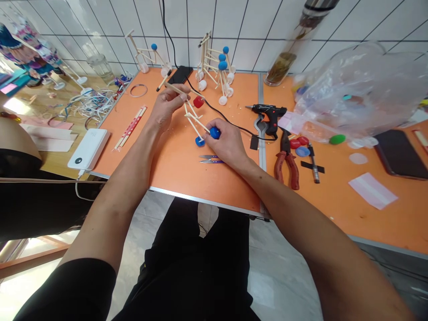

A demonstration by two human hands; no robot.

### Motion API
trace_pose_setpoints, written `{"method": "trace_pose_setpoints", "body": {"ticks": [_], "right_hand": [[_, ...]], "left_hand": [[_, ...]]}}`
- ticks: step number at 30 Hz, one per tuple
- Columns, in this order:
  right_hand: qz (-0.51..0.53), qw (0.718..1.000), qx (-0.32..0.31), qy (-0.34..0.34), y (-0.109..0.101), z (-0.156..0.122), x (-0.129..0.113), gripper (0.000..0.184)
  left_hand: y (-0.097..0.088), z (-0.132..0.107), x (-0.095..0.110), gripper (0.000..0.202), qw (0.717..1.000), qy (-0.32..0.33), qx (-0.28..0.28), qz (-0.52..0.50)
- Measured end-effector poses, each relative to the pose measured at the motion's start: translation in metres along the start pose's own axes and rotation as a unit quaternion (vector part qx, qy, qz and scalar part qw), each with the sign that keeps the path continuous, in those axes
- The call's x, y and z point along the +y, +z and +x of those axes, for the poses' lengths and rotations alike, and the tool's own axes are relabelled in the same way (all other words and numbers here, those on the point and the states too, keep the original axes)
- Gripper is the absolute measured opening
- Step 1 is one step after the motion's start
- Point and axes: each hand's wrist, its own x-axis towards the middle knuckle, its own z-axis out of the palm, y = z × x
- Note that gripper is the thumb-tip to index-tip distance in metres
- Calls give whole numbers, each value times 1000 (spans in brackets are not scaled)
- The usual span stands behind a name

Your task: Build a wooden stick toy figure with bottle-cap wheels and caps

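My left hand [166, 110] pinches the light, brittle stick frame [193, 120], my right hand [224, 143] grips its blue cap [215, 132]; joints seem safest to hold.

1. Wooden stick frame [192, 118], between the left hand [165, 111] and right hand [224, 142]: pale tan, unpatterned.
2. Caps on that frame: glossy blue cap [214, 132] under the right hand; second blue cap [199, 141] just left of it; red cap [198, 102] just right of the left hand.
3. Work board [230, 189] beneath both hands: solid orange.
4. Snips [211, 158] just below the right hand: purple handles, silver blades.
5. Right of the right hand: glue gun [269, 111], black; pliers [287, 167], dark red grips; green cap [337, 139].
6. Chopstick wrapper [130, 127] left of the left hand: red and white.
7. Wall tiles [247, 26] beyond both hands: white, black grid lines.
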Motion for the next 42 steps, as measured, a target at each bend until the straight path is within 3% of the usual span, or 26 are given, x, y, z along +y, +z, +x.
{"method": "trace_pose_setpoints", "body": {"ticks": [6,12,14,18,24,28,33,37,42], "right_hand": [[-14,999,27,13,-1,1,4,14],[-27,998,62,10,-5,4,8,15],[-52,996,67,3,-7,6,11,17],[-98,992,75,-31,-10,6,18,24],[-153,984,64,-63,-14,6,27,33],[-192,978,51,-64,-19,6,30,34],[-214,971,69,-81,-20,4,30,34],[-208,972,72,-77,-16,2,25,35],[-166,982,51,-74,-16,-1,18,35]], "left_hand": [[9,4,-3,34,997,-41,61,-27],[14,8,-10,27,991,-89,73,-73],[17,7,-12,33,987,-115,83,-76],[23,2,-11,51,976,-171,64,-121],[32,-2,-7,49,953,-242,69,-169],[37,-4,-2,41,946,-272,39,-174],[44,-7,2,30,952,-252,3,-175],[48,-10,10,20,950,-243,18,-197],[47,-12,17,26,963,-199,18,-179]]}}
